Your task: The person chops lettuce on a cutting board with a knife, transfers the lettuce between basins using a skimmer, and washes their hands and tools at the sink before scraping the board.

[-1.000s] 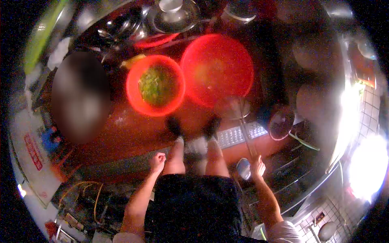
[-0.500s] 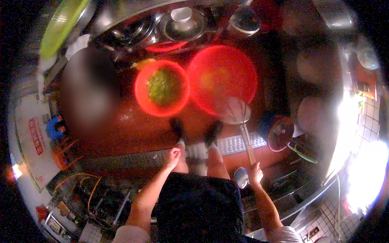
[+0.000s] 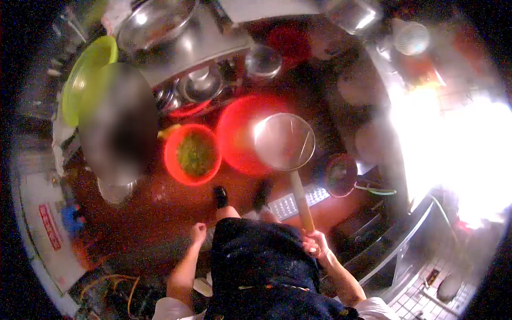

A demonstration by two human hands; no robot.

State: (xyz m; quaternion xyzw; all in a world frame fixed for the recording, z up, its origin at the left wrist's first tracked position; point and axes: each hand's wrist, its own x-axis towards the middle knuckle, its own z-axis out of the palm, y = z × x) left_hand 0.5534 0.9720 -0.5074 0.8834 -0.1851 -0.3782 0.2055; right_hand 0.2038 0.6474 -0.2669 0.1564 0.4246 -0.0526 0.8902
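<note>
In my right hand (image 3: 316, 245), the fingers are wrapped round the handle of a long-handled mesh strainer (image 3: 284, 142). Its round head, with a metal rim, is over the right part of a large red tub (image 3: 237, 128). Whether the head touches the tub I cannot tell. Beside that tub stands a smaller red-orange basket or bowl (image 3: 214, 166) with chopped greens (image 3: 194, 154) in it. My left hand (image 3: 199, 233) is closed in a loose fist near my left knee, with nothing visible in it.
A perforated metal drain cover (image 3: 288, 207) crosses the reddish floor (image 3: 144, 202). On the right is a dark round container (image 3: 341, 175) with a green hose (image 3: 376, 190). A lime-green basin (image 3: 74, 101) stands at upper left, near a steel counter (image 3: 208, 40). A blurred patch covers part of the left.
My right hand has drawn back toward my body and turned the strainer, so its round head faces up. My left hand has shifted left and down. The camera view has moved too.
</note>
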